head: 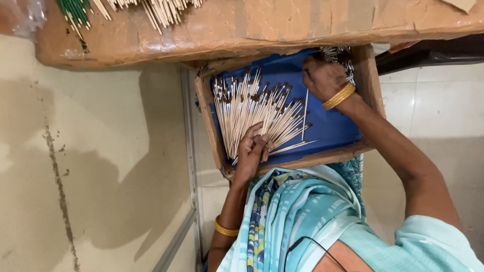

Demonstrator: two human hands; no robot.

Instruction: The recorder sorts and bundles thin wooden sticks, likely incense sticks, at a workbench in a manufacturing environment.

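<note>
A shallow cardboard tray (217,136) with a blue lining rests on my lap. A fanned pile of thin white brushes (252,113) with dark tips lies in it. My left hand (253,148) pinches the near ends of a bunch of these brushes at the tray's front. My right hand (322,78), with gold bangles at the wrist, is closed on a single white brush (304,113) that hangs down from it, near a cluster of metal-tipped pieces (339,54) in the tray's far right corner.
A brown tape-wrapped cardboard surface (227,27) spans the top, with loose white sticks (161,10) and green-handled brushes (75,10) on it. Tiled floor (91,166) lies to the left, with a metal strip (190,151) running along it. Striped blue cloth (292,211) covers my lap.
</note>
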